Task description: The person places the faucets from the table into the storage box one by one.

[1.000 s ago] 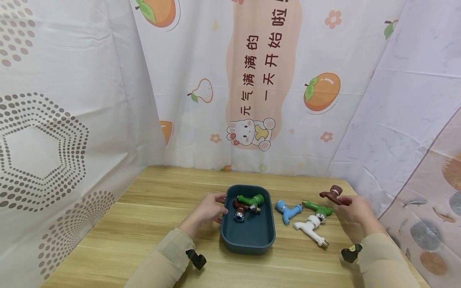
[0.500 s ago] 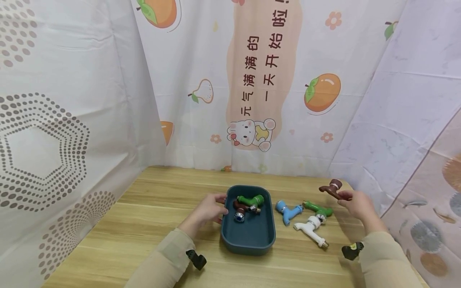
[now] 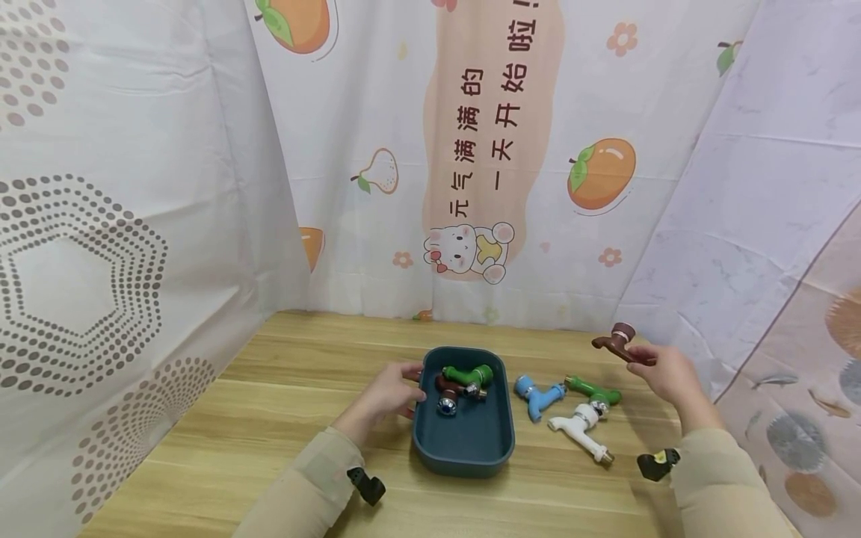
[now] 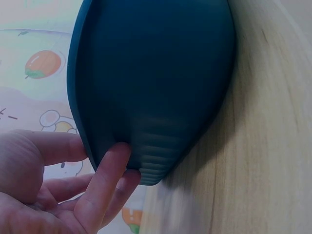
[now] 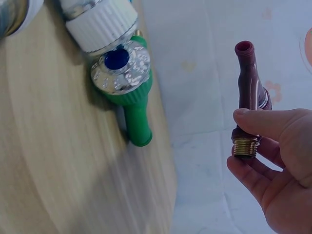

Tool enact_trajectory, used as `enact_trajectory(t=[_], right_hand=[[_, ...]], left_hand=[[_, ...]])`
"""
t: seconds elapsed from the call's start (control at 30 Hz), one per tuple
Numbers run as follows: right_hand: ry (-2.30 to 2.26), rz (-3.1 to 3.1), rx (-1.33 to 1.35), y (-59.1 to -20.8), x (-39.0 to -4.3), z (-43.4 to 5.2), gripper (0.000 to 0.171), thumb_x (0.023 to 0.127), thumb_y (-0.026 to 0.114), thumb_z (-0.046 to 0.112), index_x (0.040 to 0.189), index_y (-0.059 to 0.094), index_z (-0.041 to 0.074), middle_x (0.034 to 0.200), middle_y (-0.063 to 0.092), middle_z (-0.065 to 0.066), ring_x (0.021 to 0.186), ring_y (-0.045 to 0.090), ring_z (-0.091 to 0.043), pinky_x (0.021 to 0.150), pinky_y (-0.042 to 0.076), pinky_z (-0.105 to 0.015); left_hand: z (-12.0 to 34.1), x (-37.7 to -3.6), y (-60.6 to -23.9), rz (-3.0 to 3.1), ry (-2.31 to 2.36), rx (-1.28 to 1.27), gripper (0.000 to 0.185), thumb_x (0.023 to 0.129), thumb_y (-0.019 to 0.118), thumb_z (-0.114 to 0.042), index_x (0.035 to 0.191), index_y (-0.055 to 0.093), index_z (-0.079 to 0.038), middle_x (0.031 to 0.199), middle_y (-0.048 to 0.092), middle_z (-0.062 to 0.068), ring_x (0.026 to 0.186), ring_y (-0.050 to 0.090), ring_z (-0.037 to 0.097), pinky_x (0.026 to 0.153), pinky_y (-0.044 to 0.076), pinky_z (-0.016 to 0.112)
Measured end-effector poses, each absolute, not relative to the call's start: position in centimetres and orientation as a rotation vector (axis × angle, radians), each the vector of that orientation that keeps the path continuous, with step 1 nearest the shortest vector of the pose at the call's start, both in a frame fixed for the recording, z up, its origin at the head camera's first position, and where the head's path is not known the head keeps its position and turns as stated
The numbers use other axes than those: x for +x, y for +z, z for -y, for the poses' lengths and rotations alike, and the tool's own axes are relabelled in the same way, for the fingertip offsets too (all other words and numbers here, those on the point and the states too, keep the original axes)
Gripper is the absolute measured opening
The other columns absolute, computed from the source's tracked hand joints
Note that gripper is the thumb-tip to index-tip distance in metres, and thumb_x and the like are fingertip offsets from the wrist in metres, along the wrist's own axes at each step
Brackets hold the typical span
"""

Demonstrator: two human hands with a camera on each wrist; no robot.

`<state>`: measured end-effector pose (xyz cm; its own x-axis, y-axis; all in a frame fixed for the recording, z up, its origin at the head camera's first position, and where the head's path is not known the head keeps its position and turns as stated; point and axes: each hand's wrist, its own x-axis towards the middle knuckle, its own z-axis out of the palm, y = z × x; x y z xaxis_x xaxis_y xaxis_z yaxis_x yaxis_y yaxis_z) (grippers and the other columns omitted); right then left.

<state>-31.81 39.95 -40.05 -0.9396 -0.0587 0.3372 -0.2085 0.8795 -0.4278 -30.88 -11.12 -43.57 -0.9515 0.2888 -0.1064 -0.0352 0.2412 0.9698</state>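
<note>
My right hand (image 3: 662, 371) pinches a brown plastic tap (image 3: 620, 343) by its threaded end and holds it in the air above the table's far right corner; the wrist view shows thumb and fingers around the brass thread of that tap (image 5: 249, 97). My left hand (image 3: 393, 388) grips the left rim of a dark teal tray (image 3: 471, 441), thumb on the rim and fingers (image 4: 105, 183) against its outer wall (image 4: 161, 87). Inside the tray lie a green tap (image 3: 468, 374) and a brown tap (image 3: 447, 391).
On the wooden table right of the tray lie a blue tap (image 3: 538, 394), a green tap (image 3: 593, 389) and a white tap (image 3: 580, 428). The green one (image 5: 127, 87) lies near the table's edge. Printed curtains close in the back and both sides.
My right hand has lifted the brown tap off the table, rising a little higher and leftward. The left hand stays on the tray's rim.
</note>
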Motion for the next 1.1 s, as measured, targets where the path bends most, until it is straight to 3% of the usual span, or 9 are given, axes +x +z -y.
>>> enact_trajectory(t=[0.17,0.43,0.83,1.1], right_hand=[[0.681,2.732,0.196,-39.5,-31.7,-39.5,0.034,0.092,0.074,0.014,0.121,0.069,-0.004,0.105,0.072,-0.026,0.096,0.067,-0.045,0.075,0.051,-0.048],[0.705,2.740,0.191,-38.8,-31.4,-38.6,0.038,0.095,0.072,0.018,0.125,0.067,-0.004,0.111,0.070,-0.027,0.101,0.065,-0.047,0.083,0.051,-0.058],[0.703,2.694,0.231,-37.9,-31.2,-36.9,0.039,0.095,0.072,0.020,0.127,0.068,-0.002,0.118,0.068,-0.029,0.107,0.062,-0.050,0.086,0.049,-0.062],[0.755,2.683,0.258,-37.9,-31.2,-35.8,0.036,0.095,0.073,0.016,0.126,0.069,-0.002,0.116,0.069,-0.027,0.104,0.065,-0.045,0.081,0.054,-0.052]], left_hand=[[11.1,-30.7,-43.4,-2.260,1.766,0.242,0.066,0.087,0.067,0.009,0.149,0.046,0.004,0.140,0.049,0.031,0.091,0.071,0.036,0.064,0.063,0.042],[11.1,-30.7,-43.4,-2.272,1.759,0.240,0.065,0.086,0.067,0.010,0.148,0.048,0.003,0.138,0.051,0.030,0.092,0.071,0.036,0.064,0.063,0.042],[11.3,-30.8,-43.6,-2.241,1.795,0.271,0.067,0.085,0.067,0.010,0.149,0.046,0.005,0.139,0.049,0.033,0.088,0.072,0.037,0.064,0.063,0.043],[11.2,-30.8,-43.6,-2.245,1.797,0.262,0.067,0.085,0.068,0.011,0.148,0.046,0.005,0.139,0.049,0.032,0.090,0.072,0.039,0.064,0.063,0.043]])
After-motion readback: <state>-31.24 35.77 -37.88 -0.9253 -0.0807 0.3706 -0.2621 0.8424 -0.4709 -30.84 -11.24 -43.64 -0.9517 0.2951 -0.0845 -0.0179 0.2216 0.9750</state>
